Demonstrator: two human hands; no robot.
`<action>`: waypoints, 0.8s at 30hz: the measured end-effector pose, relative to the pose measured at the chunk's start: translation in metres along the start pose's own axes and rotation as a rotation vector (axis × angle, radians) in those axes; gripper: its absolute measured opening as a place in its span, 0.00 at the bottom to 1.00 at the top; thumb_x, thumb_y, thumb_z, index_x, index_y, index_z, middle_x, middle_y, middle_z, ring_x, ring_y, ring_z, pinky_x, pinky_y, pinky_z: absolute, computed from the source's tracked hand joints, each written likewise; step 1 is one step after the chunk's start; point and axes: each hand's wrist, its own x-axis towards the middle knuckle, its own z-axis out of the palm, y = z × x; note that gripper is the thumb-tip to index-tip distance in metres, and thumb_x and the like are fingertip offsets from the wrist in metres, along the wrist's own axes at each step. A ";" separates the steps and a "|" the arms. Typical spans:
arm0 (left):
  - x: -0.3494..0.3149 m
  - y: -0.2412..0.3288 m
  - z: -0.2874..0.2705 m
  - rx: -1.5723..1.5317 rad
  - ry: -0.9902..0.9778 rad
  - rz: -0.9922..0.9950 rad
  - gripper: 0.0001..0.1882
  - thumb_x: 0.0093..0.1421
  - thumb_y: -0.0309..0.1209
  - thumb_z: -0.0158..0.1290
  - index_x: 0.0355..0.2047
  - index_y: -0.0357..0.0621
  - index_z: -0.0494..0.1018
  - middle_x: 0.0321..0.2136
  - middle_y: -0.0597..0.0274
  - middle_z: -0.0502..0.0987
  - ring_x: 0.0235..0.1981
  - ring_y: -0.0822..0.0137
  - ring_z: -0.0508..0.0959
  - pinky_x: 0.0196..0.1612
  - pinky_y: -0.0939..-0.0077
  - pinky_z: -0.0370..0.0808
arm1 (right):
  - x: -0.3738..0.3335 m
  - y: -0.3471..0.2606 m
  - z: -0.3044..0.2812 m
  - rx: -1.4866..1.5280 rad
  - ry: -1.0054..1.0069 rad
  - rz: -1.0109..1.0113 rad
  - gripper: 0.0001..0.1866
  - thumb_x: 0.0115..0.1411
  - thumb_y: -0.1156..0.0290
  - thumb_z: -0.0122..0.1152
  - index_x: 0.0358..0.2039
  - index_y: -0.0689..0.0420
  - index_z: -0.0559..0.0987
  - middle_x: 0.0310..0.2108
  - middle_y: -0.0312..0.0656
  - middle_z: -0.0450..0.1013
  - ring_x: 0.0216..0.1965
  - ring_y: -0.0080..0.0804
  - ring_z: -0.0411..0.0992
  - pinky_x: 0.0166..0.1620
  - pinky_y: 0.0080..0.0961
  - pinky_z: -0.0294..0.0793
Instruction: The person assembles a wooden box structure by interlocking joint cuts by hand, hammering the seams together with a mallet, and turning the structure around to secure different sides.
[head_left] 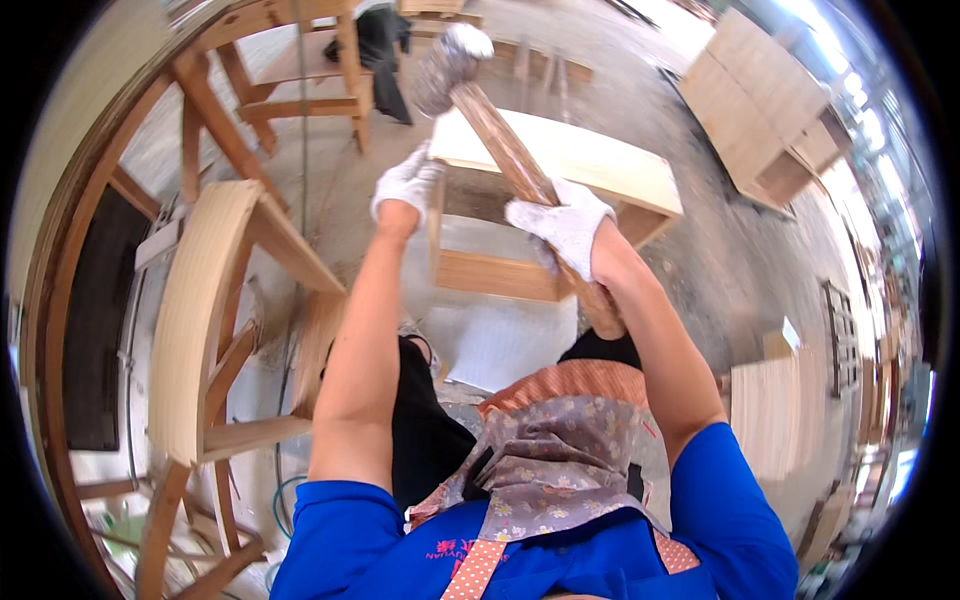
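Note:
My right hand (568, 222), in a white knit glove, is closed round the wooden handle of a mallet (500, 145). Its grey, worn, rounded head, pale at one end, is raised above the far left corner of a pale wooden box frame (570, 150). The handle slants down toward me past my right wrist. My left hand (408, 186), gloved too, grips the frame's left corner, though its fingertips are partly hidden. Open in the middle, the frame stands in front of me, with a front board (500, 276) low down.
A second pale wooden frame (185, 330) rests on a brown wooden stand at my left. Beyond is a wooden stool-like frame (305, 105) with dark cloth. A large plywood box (755, 100) stands far right, and stacked pale boards (770, 415) lie nearer right. White sheeting (515, 340) covers floor below.

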 end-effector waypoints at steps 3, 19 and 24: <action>-0.001 0.001 -0.011 -0.056 -0.016 -0.039 0.20 0.61 0.32 0.54 0.53 0.37 0.71 0.46 0.61 0.77 0.43 0.74 0.74 0.49 0.80 0.69 | -0.018 0.006 -0.001 0.129 0.046 -0.081 0.19 0.55 0.59 0.64 0.39 0.61 0.72 0.17 0.35 0.66 0.13 0.19 0.64 0.15 0.21 0.64; 0.000 0.035 0.012 -0.281 0.249 -0.196 0.19 0.62 0.20 0.47 0.53 0.34 0.68 0.49 0.56 0.74 0.44 0.68 0.74 0.48 0.80 0.70 | -0.163 0.202 -0.135 0.474 0.749 0.327 0.17 0.56 0.59 0.63 0.36 0.57 0.72 0.20 0.36 0.67 0.17 0.25 0.66 0.19 0.27 0.68; -0.002 0.040 0.018 0.069 0.332 -0.053 0.20 0.64 0.31 0.48 0.54 0.33 0.68 0.51 0.56 0.73 0.48 0.67 0.72 0.53 0.77 0.65 | -0.198 0.290 -0.155 0.499 0.659 0.507 0.15 0.56 0.61 0.62 0.37 0.56 0.70 0.20 0.37 0.67 0.15 0.28 0.65 0.18 0.30 0.69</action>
